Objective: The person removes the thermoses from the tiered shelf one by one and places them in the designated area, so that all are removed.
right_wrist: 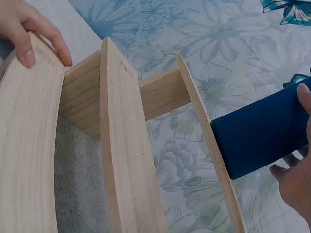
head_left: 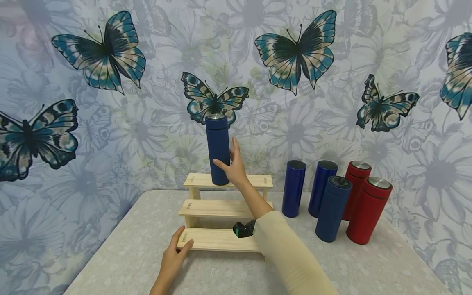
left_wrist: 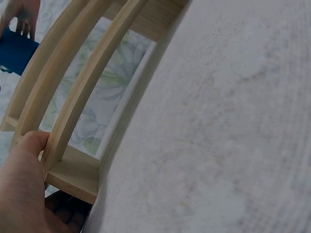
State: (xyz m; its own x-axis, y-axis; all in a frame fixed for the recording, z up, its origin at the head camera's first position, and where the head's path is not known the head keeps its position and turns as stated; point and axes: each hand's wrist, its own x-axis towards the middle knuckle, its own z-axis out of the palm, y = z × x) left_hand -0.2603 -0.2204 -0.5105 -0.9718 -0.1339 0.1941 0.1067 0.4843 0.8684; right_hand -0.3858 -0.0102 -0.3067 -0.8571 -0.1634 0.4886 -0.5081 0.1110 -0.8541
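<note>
A dark blue thermos bottle point(head_left: 216, 149) with a silver-topped lid is upright at the top step of a three-step wooden rack point(head_left: 217, 208). My right hand point(head_left: 236, 166) holds it round its lower half, thumb towards me. In the right wrist view the bottle's base point(right_wrist: 226, 150) meets the top board; in the left wrist view only its lower part shows. My left hand point(head_left: 174, 256) grips the left end of the lowest step. Its thumb lies on the board and other fingers reach beneath, as the left wrist view shows.
Right of the rack stand two glossy blue bottles point(head_left: 293, 188), a matte blue bottle point(head_left: 333, 211) and two red bottles point(head_left: 368, 213). A black device with a green mark point(head_left: 243, 229) is at my right wrist. Butterfly-patterned cloth point(head_left: 147, 135) hangs behind the pale tabletop point(head_left: 121, 254).
</note>
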